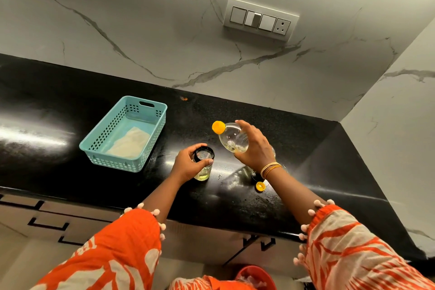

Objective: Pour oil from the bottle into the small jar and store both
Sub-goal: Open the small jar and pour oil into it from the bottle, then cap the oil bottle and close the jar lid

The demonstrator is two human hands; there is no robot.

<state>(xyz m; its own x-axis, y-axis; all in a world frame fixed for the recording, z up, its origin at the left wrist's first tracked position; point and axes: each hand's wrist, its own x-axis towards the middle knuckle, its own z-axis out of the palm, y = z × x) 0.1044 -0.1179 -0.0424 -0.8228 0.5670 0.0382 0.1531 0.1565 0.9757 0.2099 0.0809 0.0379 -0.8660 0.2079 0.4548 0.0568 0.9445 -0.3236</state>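
Observation:
A small glass jar [203,167] with a black rim stands on the black counter [70,125] with a little yellow oil at its bottom. My left hand [188,165] grips it around the top. My right hand [255,146] holds a clear plastic oil bottle [231,139] by its body, tilted with its orange top [218,127] pointing left, above and right of the jar. No oil stream shows. A loose orange cap [260,186] lies on the counter below my right wrist, beside a dark object [254,174] that is mostly hidden.
A teal perforated basket [94,146] with a pale cloth inside sits left of the jar. The marble wall carries a switch panel [260,19], and a side wall closes off the counter at the right. A red container [256,276] is on the floor below.

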